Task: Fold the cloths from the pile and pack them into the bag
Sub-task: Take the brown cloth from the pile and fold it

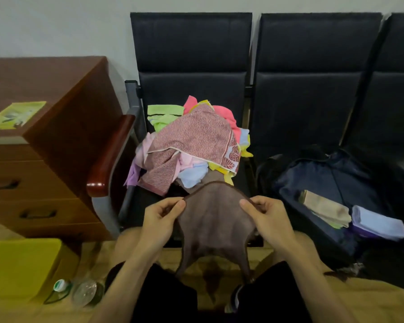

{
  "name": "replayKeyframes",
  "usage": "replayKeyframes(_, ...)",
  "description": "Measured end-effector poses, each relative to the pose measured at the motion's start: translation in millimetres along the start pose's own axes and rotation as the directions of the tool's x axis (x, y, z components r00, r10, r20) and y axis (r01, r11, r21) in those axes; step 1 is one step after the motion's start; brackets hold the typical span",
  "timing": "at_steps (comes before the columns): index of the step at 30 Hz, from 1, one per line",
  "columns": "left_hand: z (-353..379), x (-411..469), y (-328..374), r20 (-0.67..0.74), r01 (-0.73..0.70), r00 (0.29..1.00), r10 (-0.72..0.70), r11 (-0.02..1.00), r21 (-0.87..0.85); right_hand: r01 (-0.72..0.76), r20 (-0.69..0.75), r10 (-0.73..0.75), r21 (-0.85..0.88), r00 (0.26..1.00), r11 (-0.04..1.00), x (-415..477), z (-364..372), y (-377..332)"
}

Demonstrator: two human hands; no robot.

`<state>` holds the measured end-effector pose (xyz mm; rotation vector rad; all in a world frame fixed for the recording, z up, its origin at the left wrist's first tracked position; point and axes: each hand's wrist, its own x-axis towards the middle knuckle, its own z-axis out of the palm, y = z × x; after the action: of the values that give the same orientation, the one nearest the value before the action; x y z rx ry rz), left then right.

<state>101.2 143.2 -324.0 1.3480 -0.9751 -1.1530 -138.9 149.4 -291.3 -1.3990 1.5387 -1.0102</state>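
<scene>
Brown cloth (216,220) held up in front of the seat, hanging slack between both hands toward the lap. Pinched at its upper left edge by the left hand (160,221), thumb and forefinger closed on the hem, other fingers curled beneath. Gripped likewise at the upper right edge by the right hand (269,221), fingers curled round the fabric. Hands set apart, the top hem arching between them. Heaped behind on the left chair (191,57): one pile of cloths (191,145), a patterned pink piece on top, green, coral, yellow, lilac and pale blue pieces beneath; exact count impossible to tell. Open on the next chair to the right: one dark bag (324,173), holding at least three folded cloths, a tan one (324,206) just beside a pale blue one (378,221), with a green edge showing under the tan. Three chair backs visible in the row.
</scene>
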Motion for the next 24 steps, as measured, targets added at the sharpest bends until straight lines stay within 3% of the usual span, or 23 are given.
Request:
replayKeyframes(10, 42.1, -15.4, -2.9, 0.24, -0.055, 0.971, 0.014, 0.985, 0.166, -0.097, 0.081, 0.094, 0.03, 0.992, 0.995, -8.3, 32.9, 1.8)
replayKeyframes(19, 47.5, -20.9, 2.5, 0.253, -0.038, 0.967, 0.004, 0.991, 0.131, -0.101, 0.038, 0.099, 0.039, 0.994, 0.994, -6.2, 43.8, -0.9)
replayKeyframes(24, 44.1, -22.6, 1.6, 0.294, -0.051, 0.956, 0.002, 0.986, 0.158, -0.249, 0.113, 0.231, 0.184, 0.966, 0.951, -13.6, 44.2, -8.7)
